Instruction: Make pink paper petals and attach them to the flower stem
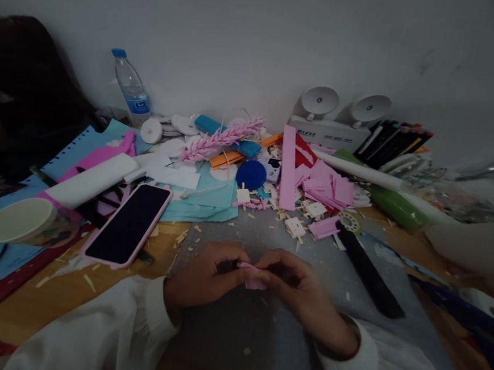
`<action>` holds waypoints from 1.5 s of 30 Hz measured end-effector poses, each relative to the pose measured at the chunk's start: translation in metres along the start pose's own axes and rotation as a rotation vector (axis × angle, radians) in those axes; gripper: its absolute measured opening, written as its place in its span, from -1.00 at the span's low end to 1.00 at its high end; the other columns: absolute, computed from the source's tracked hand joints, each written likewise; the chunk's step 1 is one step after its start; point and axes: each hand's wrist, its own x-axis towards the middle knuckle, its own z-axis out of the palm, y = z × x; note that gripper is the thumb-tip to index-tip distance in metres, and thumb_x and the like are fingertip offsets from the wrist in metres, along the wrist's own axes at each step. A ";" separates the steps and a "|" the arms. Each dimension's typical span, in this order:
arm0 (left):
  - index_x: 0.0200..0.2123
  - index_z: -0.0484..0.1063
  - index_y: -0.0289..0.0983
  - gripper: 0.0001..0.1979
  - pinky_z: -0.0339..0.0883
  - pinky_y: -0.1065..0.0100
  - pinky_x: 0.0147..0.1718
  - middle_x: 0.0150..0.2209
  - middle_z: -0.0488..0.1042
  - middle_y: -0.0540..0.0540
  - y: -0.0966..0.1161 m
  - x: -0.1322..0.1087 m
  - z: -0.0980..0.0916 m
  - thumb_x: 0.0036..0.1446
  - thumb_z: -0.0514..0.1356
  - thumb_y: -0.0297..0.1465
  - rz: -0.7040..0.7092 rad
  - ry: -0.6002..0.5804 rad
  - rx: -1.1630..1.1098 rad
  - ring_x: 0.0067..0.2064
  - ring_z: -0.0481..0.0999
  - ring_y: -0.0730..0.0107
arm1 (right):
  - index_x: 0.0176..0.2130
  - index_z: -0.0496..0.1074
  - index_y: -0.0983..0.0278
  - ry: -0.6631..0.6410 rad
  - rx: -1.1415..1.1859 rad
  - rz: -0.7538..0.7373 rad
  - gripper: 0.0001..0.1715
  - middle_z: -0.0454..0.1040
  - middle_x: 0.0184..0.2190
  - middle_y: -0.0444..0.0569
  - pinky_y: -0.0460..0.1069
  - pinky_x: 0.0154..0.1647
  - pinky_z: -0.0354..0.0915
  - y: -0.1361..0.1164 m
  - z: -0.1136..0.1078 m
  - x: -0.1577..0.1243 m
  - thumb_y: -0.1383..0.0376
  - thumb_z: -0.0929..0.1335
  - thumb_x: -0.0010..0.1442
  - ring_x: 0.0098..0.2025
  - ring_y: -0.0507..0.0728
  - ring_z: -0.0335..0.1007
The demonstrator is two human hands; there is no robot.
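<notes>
Head view: left hand [208, 276] and right hand [301, 286] pinch small, folded pink paper [255, 285].

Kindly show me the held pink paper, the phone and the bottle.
Held pink paper [256, 285]: head view, lower part.
Phone [128, 225]: head view, middle of dark screen.
Bottle [130, 86]: head view, clear side above label.

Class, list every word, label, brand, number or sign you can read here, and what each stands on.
No text reads clearly.
Plastic bottle: white mark on its blue label, too small to read.
White box at the back: blue characters, too blurred to read.
Smartphone: dark screen, no text visible.
Held pink paper: no lettering visible.
</notes>
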 end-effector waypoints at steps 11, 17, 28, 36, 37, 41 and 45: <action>-0.56 0.31 -0.31 -0.65 0.07 0.44 -0.49 -0.58 0.24 0.06 -0.002 -0.005 -0.002 0.26 0.06 -0.31 0.085 -0.029 0.015 -0.50 0.25 0.52 | -0.37 0.47 0.25 -0.011 -0.156 -0.087 -0.79 0.47 -0.45 -0.13 -0.12 -0.42 0.32 0.001 -0.003 0.002 0.15 0.44 0.11 -0.41 0.02 0.41; -0.60 0.19 -0.27 -0.62 0.09 0.41 -0.48 -0.58 0.16 0.07 0.001 -0.003 -0.003 0.28 -0.03 -0.32 -0.032 0.056 -0.135 -0.50 0.21 0.48 | -0.37 0.47 0.27 0.023 -0.209 -0.091 -0.74 0.47 -0.45 -0.10 -0.10 -0.44 0.32 0.001 -0.005 0.001 0.11 0.43 0.11 -0.42 0.04 0.41; -0.51 0.30 -0.28 -0.67 0.08 0.44 -0.49 -0.55 0.21 0.07 -0.005 -0.004 0.006 0.26 0.02 -0.26 -0.010 -0.078 -0.107 -0.48 0.21 0.49 | -0.35 0.44 0.24 0.020 -0.233 -0.186 -0.80 0.49 -0.44 -0.08 -0.07 -0.38 0.38 0.006 0.000 0.000 0.15 0.39 0.18 -0.39 0.07 0.47; -0.42 0.42 -0.32 -0.72 0.17 0.44 -0.43 -0.48 0.35 0.02 -0.004 -0.004 0.006 0.24 0.08 -0.28 -0.080 -0.034 -0.206 -0.41 0.31 0.46 | -0.28 0.43 0.24 0.066 -0.254 -0.276 -0.90 0.46 -0.36 -0.09 -0.09 -0.28 0.38 0.007 0.001 0.001 0.26 0.39 0.19 -0.30 0.06 0.44; -0.40 0.43 -0.32 -0.73 0.19 0.44 -0.41 -0.46 0.38 0.00 -0.005 -0.004 0.007 0.24 0.08 -0.27 -0.076 -0.020 -0.213 -0.39 0.34 0.44 | -0.27 0.43 0.23 0.079 -0.252 -0.274 -0.89 0.46 -0.34 -0.08 -0.08 -0.26 0.39 0.007 0.002 0.001 0.25 0.40 0.19 -0.28 0.06 0.44; -0.30 0.47 -0.31 -0.74 0.26 0.40 -0.35 -0.37 0.45 -0.05 -0.008 -0.003 0.008 0.23 0.10 -0.24 -0.056 0.030 -0.152 -0.33 0.41 0.38 | -0.25 0.42 0.23 0.099 -0.235 -0.237 -0.84 0.50 -0.33 -0.07 -0.08 -0.26 0.41 0.007 0.003 0.000 0.19 0.39 0.19 -0.27 0.08 0.46; -0.37 0.44 -0.29 -0.78 0.26 0.40 -0.34 -0.40 0.44 -0.02 -0.003 -0.002 0.008 0.22 0.12 -0.27 -0.015 0.064 -0.065 -0.33 0.41 0.38 | -0.26 0.43 0.23 0.101 -0.259 -0.218 -0.82 0.51 -0.34 -0.07 -0.08 -0.30 0.41 0.005 0.003 0.001 0.16 0.36 0.21 -0.29 0.08 0.46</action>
